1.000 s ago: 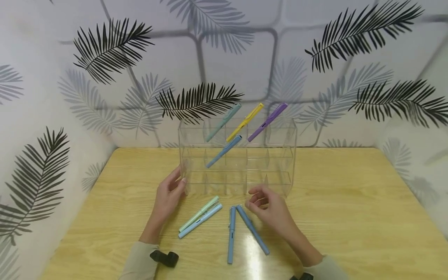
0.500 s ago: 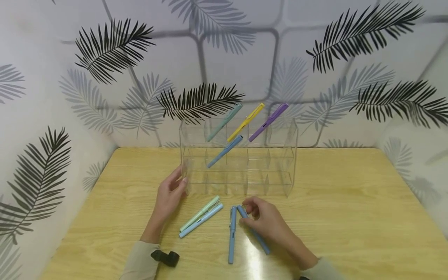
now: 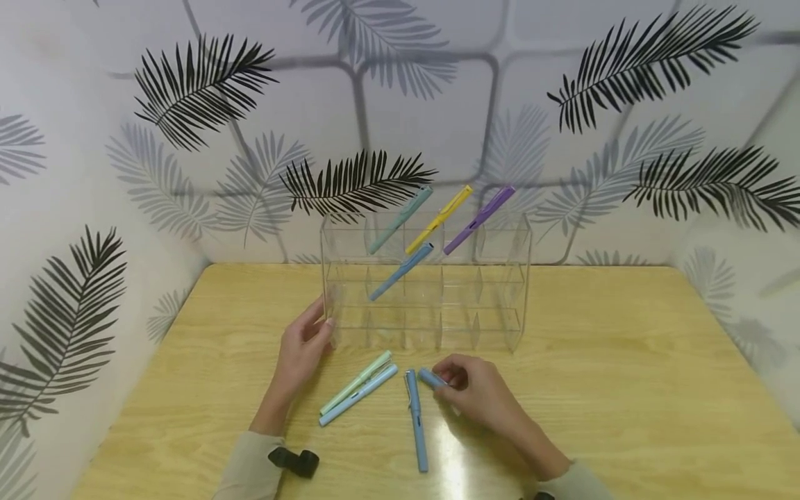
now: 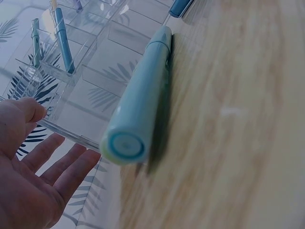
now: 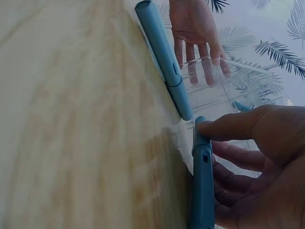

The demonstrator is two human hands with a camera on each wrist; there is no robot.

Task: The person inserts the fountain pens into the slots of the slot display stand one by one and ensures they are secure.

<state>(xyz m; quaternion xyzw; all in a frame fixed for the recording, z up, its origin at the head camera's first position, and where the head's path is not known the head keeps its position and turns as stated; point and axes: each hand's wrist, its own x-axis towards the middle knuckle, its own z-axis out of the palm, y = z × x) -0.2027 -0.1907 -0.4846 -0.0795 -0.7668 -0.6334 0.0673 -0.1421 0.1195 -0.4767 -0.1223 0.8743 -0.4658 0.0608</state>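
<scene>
My right hand (image 3: pixel 484 392) pinches a blue pen (image 3: pixel 431 378) near its capped end. In the right wrist view the thumb presses on the cap of that blue pen (image 5: pixel 202 181), fingers behind it. Another blue pen (image 3: pixel 417 423) lies just left of it on the table. My left hand (image 3: pixel 303 351) rests at the left side of a clear acrylic pen organizer (image 3: pixel 425 329), thumb at the front edge and fairly straight fingers along the side. Near that hand, a light green pen (image 3: pixel 356 383) and a light blue pen (image 3: pixel 358 396) lie side by side.
Leaning in the organizer's top row are a teal pen (image 3: pixel 400 221), a yellow pen (image 3: pixel 439 219) and a purple pen (image 3: pixel 480 219). A blue pen (image 3: pixel 401 272) leans in the middle row. Behind the wooden table (image 3: pixel 625 361) stands a leaf-patterned wall (image 3: pixel 425 118).
My right hand has come down to the right-hand blue pen and taken hold of it, shifting it slightly. The other blue pen has turned a little. The left hand stays put.
</scene>
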